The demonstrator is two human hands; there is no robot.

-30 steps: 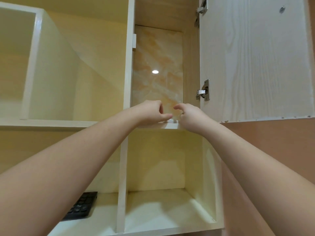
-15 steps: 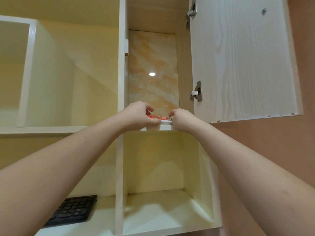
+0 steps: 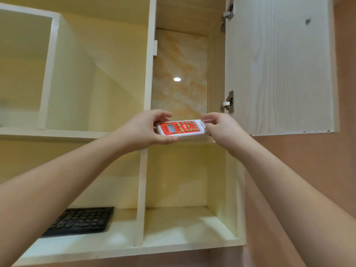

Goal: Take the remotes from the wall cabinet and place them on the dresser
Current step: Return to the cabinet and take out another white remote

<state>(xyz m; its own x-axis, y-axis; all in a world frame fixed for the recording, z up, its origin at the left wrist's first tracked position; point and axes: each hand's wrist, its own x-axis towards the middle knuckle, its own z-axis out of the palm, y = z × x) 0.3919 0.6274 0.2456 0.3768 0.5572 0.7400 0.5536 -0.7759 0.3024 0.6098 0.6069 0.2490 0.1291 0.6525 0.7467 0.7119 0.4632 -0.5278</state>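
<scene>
Both hands up at the wall cabinet (image 3: pixel 148 78): left hand (image 3: pixel 143 130) and right hand (image 3: pixel 223 130) each grip an end of the red remote (image 3: pixel 181 128), just over the shelf edge. Open door (image 3: pixel 279 70) beyond the right hand, black keyboard (image 3: pixel 81 221) below the left arm.

Warm, bright indoor light, yellowish cast over the wall cabinet (image 3: pixel 119 83). Round lamp glare spot (image 3: pixel 177 79) on the glossy marble-pattern back panel (image 3: pixel 179 74). Soft arm shadows on the lower shelf (image 3: pixel 183 224). Strong wide-angle bending: uprights lean, forearms balloon at bottom corners. Slight motion blur on right hand (image 3: pixel 221 130) fingertips; remote (image 3: pixel 181 128) buttons soft, label unreadable. Far-left edge smeared.
</scene>
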